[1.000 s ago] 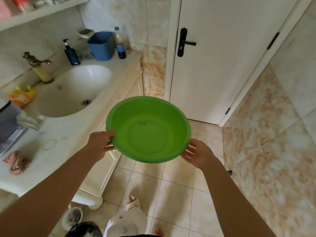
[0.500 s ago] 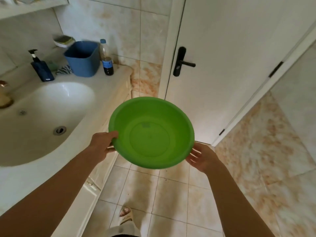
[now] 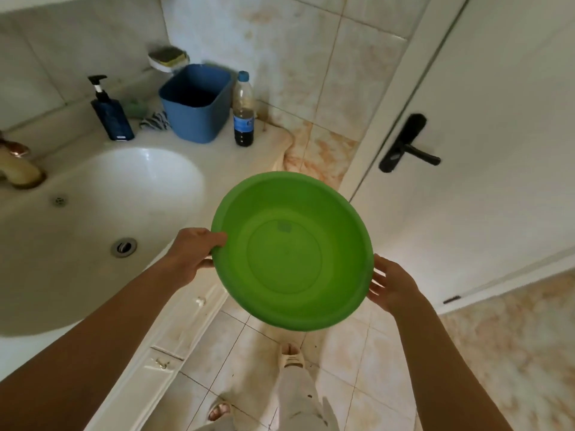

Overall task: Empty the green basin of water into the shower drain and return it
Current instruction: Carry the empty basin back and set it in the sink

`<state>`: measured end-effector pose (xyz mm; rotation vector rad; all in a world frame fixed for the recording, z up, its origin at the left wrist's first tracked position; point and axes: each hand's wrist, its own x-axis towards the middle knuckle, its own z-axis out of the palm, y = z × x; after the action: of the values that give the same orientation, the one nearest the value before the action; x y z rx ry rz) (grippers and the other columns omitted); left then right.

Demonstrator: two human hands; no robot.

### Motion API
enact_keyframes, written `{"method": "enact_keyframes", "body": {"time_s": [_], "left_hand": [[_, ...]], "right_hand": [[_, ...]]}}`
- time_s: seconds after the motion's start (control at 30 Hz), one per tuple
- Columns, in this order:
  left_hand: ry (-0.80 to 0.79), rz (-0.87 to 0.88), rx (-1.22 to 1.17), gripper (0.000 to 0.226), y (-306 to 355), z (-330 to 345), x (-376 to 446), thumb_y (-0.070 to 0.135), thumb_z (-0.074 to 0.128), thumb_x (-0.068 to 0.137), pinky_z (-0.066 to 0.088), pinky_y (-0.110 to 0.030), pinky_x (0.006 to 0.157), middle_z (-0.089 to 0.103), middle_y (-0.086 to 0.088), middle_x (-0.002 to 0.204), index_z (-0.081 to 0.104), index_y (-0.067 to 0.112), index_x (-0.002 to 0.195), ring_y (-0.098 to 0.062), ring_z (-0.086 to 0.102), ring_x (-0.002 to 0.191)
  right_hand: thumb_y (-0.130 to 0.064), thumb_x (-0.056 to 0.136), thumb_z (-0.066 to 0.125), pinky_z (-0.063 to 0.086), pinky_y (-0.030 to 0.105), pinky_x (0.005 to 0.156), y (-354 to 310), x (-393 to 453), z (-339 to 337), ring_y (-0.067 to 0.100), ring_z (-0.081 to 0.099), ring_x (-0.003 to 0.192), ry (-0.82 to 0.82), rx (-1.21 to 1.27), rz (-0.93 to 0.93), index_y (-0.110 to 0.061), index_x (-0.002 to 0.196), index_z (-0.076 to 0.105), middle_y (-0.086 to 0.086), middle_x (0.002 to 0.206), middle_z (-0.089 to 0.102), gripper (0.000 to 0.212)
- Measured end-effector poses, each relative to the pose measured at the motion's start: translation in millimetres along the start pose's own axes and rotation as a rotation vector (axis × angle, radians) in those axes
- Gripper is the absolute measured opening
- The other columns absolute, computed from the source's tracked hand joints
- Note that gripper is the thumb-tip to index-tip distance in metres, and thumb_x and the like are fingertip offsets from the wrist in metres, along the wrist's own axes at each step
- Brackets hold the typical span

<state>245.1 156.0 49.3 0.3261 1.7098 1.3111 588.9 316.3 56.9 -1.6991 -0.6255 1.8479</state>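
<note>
The round green basin (image 3: 291, 253) hangs in the air in front of me, tilted toward me, and I see no water inside. My left hand (image 3: 196, 251) grips its left rim with the thumb over the edge. My right hand (image 3: 389, 286) holds the right rim from underneath, fingers spread against the outside. The basin is above the tiled floor, just right of the white vanity counter (image 3: 217, 150). No shower drain is in view.
The white sink bowl (image 3: 102, 219) is to my left, with a brass tap (image 3: 18, 169). A blue pump bottle (image 3: 112, 116), blue bin (image 3: 197, 102) and dark drink bottle (image 3: 243, 110) stand at the counter's back. A white door with a black handle (image 3: 404, 147) is ahead right.
I have stepped closer to the vanity and the view has swung left. The basin stays held in both hands and now sits nearer the counter's right end.
</note>
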Motion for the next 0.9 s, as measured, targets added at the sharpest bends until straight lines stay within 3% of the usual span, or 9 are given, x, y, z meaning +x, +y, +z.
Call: {"method": "enact_keyframes", "body": {"time_s": [0.17,0.37,0.43,0.53,0.63,0.73,0.9], "left_hand": [[0.174,0.000,-0.067,0.011,12.8,-14.3,19.2,0.009,0.071,0.082,0.056,-0.030,0.055,0.077,-0.006,0.076,0.069,-0.001,0.087,-0.020,0.072,0.070],[0.427,-0.013,-0.149,0.011,25.6,-38.2,17.2,0.010,0.069,0.081,0.055,-0.032,0.057,0.074,-0.005,0.071,0.066,0.002,0.087,-0.022,0.069,0.069],[0.509,-0.016,-0.175,0.005,21.4,-45.0,7.7,0.009,0.067,0.083,0.053,-0.029,0.054,0.071,0.002,0.061,0.064,0.007,0.079,-0.015,0.067,0.061],[0.623,-0.012,-0.227,0.015,17.0,-60.0,-7.2,0.008,0.065,0.084,0.051,-0.023,0.043,0.065,0.008,0.051,0.062,0.013,0.071,-0.006,0.063,0.046],[0.699,-0.019,-0.249,0.010,12.1,-80.5,-19.9,0.010,0.066,0.085,0.051,-0.024,0.043,0.067,0.002,0.057,0.062,0.013,0.075,-0.013,0.065,0.055],[0.771,-0.019,-0.270,0.008,6.8,-106.3,-25.2,0.009,0.066,0.085,0.051,-0.028,0.048,0.065,-0.006,0.070,0.063,0.009,0.078,-0.021,0.061,0.063],[0.810,-0.036,-0.339,0.004,-2.0,-158.4,-27.9,0.010,0.068,0.084,0.052,-0.029,0.051,0.070,-0.005,0.070,0.067,0.007,0.082,-0.020,0.065,0.064]], "right_hand": [[-0.017,0.079,0.076,0.055,0.043,0.079,-53.7,56.1,64.2,0.027,0.061,0.083,-0.145,-0.183,-0.023,-0.008,0.115,0.067,0.011,0.095,0.068,0.038],[-0.018,0.084,0.072,0.050,0.032,0.052,-99.6,101.7,149.3,0.021,0.058,0.060,-0.359,-0.290,-0.062,-0.003,0.110,0.065,0.007,0.075,0.064,0.031],[-0.021,0.086,0.071,0.051,0.029,0.048,-98.4,108.8,171.4,0.022,0.061,0.063,-0.417,-0.318,-0.053,-0.006,0.104,0.067,0.008,0.080,0.067,0.024],[-0.022,0.086,0.072,0.053,0.034,0.055,-90.2,110.5,206.3,0.026,0.064,0.072,-0.492,-0.383,-0.019,-0.006,0.106,0.067,0.012,0.090,0.068,0.026],[-0.023,0.085,0.072,0.054,0.037,0.061,-79.1,106.4,241.5,0.028,0.065,0.077,-0.550,-0.447,0.005,-0.005,0.110,0.068,0.011,0.087,0.071,0.031],[-0.025,0.083,0.074,0.055,0.034,0.056,-64.8,95.8,276.7,0.026,0.065,0.072,-0.608,-0.484,0.021,-0.008,0.106,0.070,0.007,0.073,0.073,0.029],[-0.024,0.083,0.074,0.055,0.037,0.066,-41.9,74.0,332.0,0.027,0.064,0.080,-0.639,-0.532,0.007,-0.007,0.112,0.069,0.011,0.089,0.070,0.034]]}}
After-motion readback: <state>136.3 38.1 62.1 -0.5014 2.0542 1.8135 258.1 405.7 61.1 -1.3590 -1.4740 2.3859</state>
